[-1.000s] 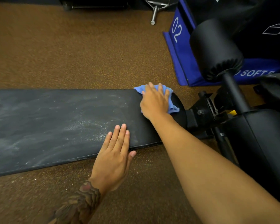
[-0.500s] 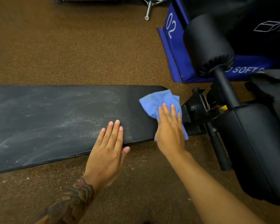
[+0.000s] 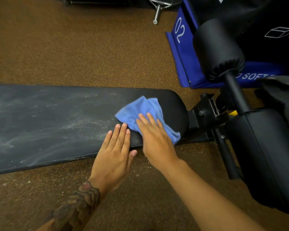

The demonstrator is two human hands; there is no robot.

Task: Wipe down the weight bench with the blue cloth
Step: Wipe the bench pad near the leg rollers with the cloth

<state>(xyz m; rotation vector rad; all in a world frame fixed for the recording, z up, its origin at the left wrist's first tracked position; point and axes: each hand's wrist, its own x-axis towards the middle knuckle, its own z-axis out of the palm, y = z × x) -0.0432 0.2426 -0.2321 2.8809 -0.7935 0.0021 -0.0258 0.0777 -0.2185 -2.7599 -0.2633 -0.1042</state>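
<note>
The long black bench pad (image 3: pixel 48 124) runs from the left edge to the middle, streaked with pale dust. Its right end looks darker and cleaner. A crumpled blue cloth (image 3: pixel 140 109) lies on that right end. My right hand (image 3: pixel 155 137) presses flat on the cloth with straight fingers, near the pad's front edge. My left hand (image 3: pixel 115 150) rests flat on the pad's front edge just left of it, fingers together, almost touching the cloth.
The bench's black hinge and frame (image 3: pixel 205 112) sit right of the pad, with a black roller pad (image 3: pixel 217 49) and seat pad (image 3: pixel 265 155) beyond. A blue soft box marked 02 (image 3: pixel 182 47) stands behind. A metal bar end (image 3: pixel 156 15) lies on the brown floor.
My right hand slid the cloth from the pad's far right corner toward the front edge, then left toward my left hand. My left hand stayed flat on the pad.
</note>
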